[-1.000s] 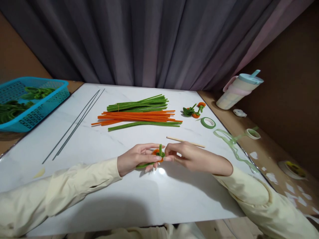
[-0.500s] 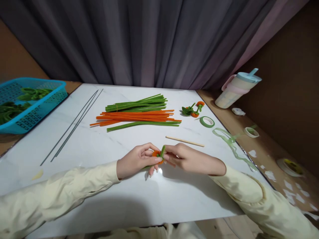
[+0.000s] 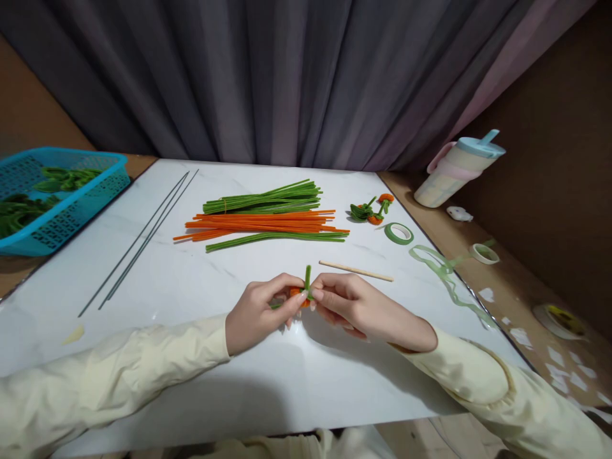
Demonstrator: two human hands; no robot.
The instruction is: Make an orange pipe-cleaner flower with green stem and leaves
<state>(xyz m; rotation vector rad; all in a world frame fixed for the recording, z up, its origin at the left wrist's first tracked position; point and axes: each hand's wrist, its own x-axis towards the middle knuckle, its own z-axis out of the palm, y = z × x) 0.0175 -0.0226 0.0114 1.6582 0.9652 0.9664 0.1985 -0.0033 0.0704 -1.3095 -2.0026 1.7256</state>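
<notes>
At the lower middle of the frame my left hand and my right hand meet fingertip to fingertip just above the white marble-patterned surface; both are closed in a pinch on a small orange and green fuzzy pipe-cleaner piece, whose green end sticks up between my fingers; just beyond my right hand lies a thin wooden stick; further up the frame lie bundled green and orange pipe cleaners; a roll of green tape sits right of them; a blue plastic basket stands at the upper left.
</notes>
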